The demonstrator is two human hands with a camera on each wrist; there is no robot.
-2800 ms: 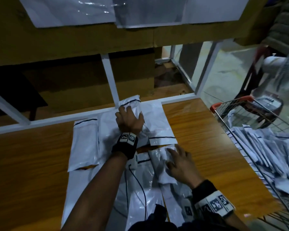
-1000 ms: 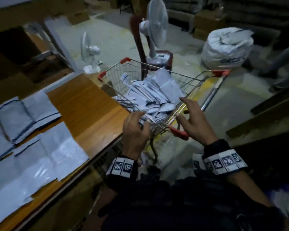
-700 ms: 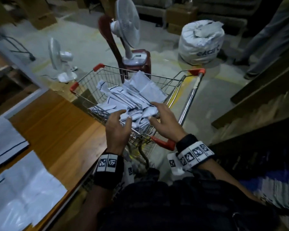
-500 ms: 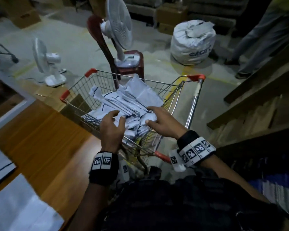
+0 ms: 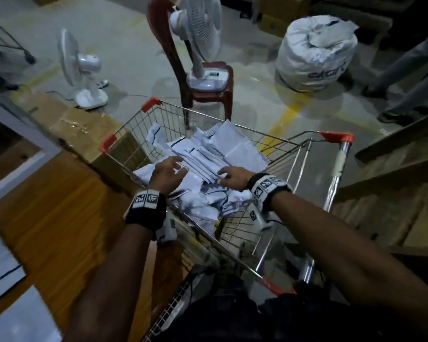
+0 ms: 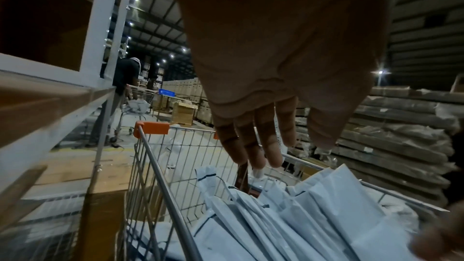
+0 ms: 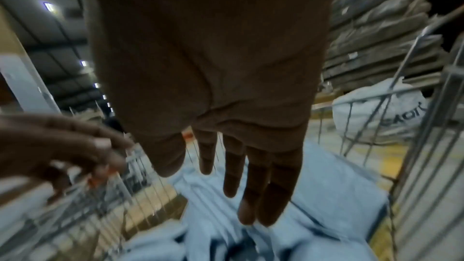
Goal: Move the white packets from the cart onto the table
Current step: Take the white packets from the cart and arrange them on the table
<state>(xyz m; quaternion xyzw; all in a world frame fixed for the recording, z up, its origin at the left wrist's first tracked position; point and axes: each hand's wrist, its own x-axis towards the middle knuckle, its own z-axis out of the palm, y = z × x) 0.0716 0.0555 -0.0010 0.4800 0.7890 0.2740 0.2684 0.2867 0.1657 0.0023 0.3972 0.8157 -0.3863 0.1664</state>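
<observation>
A wire shopping cart [image 5: 277, 141] with orange corners holds a heap of white packets [image 5: 215, 154] [image 6: 314, 215] [image 7: 314, 211]. Both hands hover just above the heap, inside the cart's basket. My left hand [image 5: 168, 171] [image 6: 263, 136] has straight, spread fingers and holds nothing. My right hand [image 5: 230, 176] [image 7: 238, 176] also reaches in with straight fingers pointing down at the packets, empty. The wooden table [image 5: 59, 218] lies to the left, with white packets [image 5: 0, 267] on its near left part.
A red chair [image 5: 208, 92] carrying a white fan stands just beyond the cart. Another fan [image 5: 82, 70] and a big white sack [image 5: 314, 53] sit on the floor. A person's legs [image 5: 410, 77] show at far right. A white frame post [image 6: 105, 23] rises beside the cart.
I turned from the table to the cart. Both hands moved off the cart's near rim and further in over the heap of packets, fingers spreading.
</observation>
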